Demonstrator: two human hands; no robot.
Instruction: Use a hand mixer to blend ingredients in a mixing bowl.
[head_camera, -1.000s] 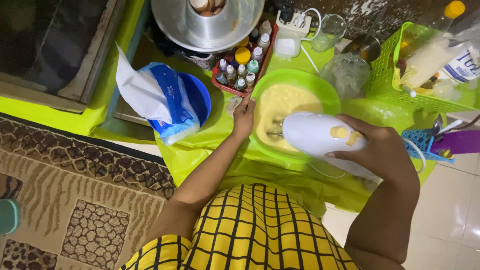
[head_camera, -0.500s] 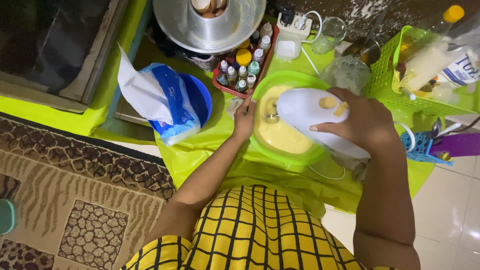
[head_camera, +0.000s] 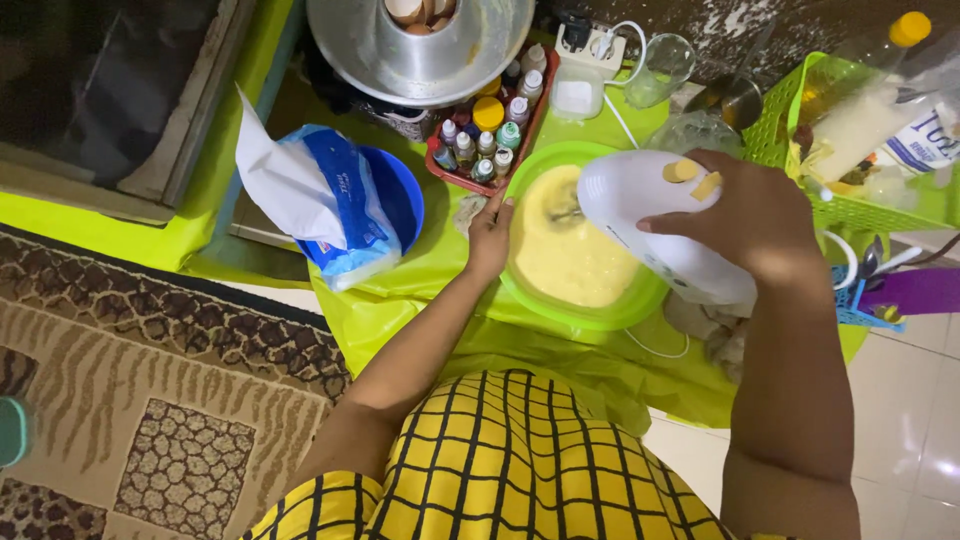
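Gripping the white hand mixer (head_camera: 655, 225) from above, the right hand (head_camera: 745, 215) is closing its fingers around the handle, with the mixer's long axis running from about ten o'clock down to four o'clock across the bowl's right side. Its beaters are dipping into pale yellow batter (head_camera: 560, 255) inside the green mixing bowl (head_camera: 570, 315), which is sitting on a lime plastic sheet (head_camera: 440, 310) over the floor. The left hand (head_camera: 490, 235) is lying flat against the bowl's rim at nine o'clock, fingers extended rather than curled, steadying it; this hand is the nearer one to the bowl itself, while the batter lies at roughly nine o'clock from the right grip.

At eleven o'clock from the bowl, a red tray (head_camera: 490, 140) is holding small bottles with coloured caps. Farther at nine o'clock, a blue-and-white bag (head_camera: 330, 205) is slumping open in a blue bowl (head_camera: 405, 205). At twelve o'clock, a metal tube pan (head_camera: 420, 45) is sitting. At two o'clock, a green basket (head_camera: 850, 160) is holding a yellow-capped bottle (head_camera: 870, 75) and a white packet with blue lettering.
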